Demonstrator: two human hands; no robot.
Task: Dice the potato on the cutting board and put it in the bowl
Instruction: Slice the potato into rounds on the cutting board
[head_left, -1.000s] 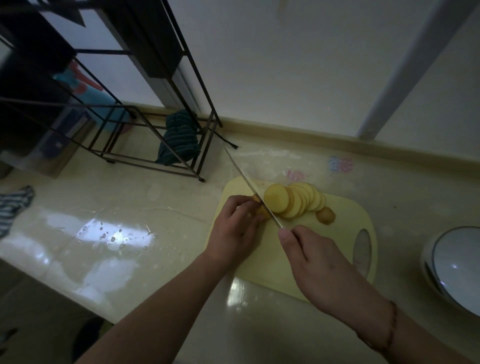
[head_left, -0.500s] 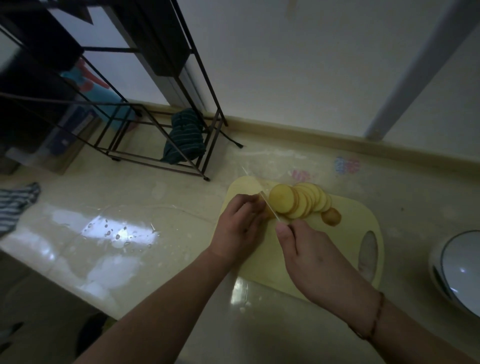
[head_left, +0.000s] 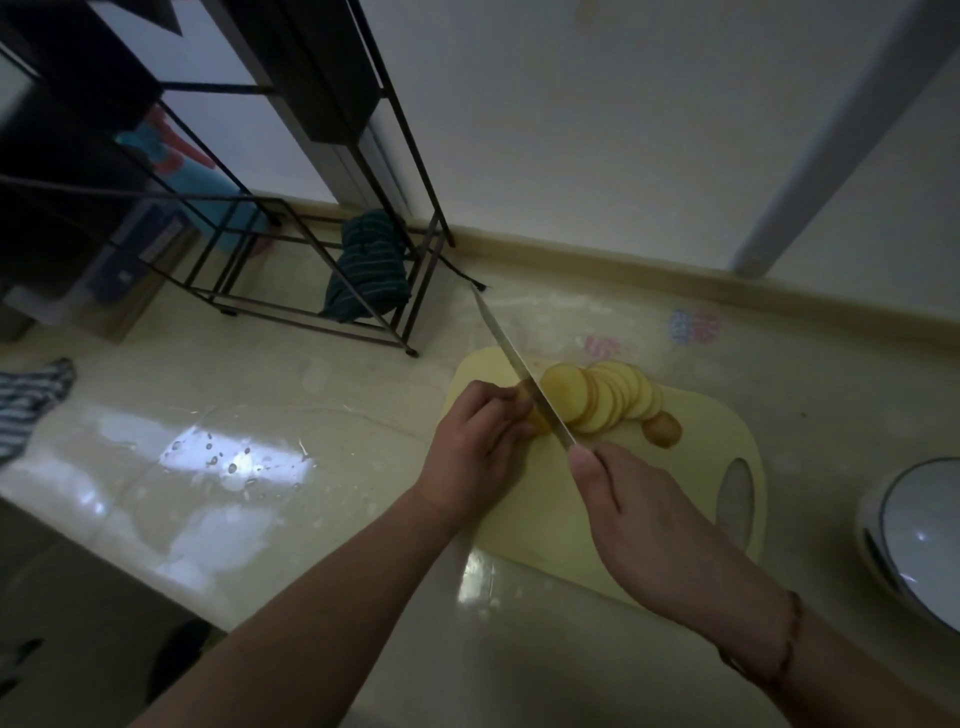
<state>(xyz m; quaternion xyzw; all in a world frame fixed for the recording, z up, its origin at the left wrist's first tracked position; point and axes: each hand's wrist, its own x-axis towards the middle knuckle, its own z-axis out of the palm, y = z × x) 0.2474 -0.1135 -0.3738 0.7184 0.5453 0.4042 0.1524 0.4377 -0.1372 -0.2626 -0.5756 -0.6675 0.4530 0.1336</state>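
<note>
On the cutting board (head_left: 524, 525), the left hand (head_left: 470, 452) grips the potato (head_left: 532, 413) stub; the right hand (head_left: 660, 530) holds the knife (head_left: 519, 364). Slices (head_left: 602, 397) lie fanned beside it, undiced, and the bowl (head_left: 914, 535) holds none.

Your tabletop (head_left: 270, 415) looks glossy and wet, throwing back light. The cutting board (head_left: 696, 415) looks like smooth matt plastic. Your knife (head_left: 519, 364) has a shiny metal blade; the bowl (head_left: 919, 525) is glazed, the rack (head_left: 311, 249) dark metal, holding striped cloth (head_left: 369, 270).
</note>
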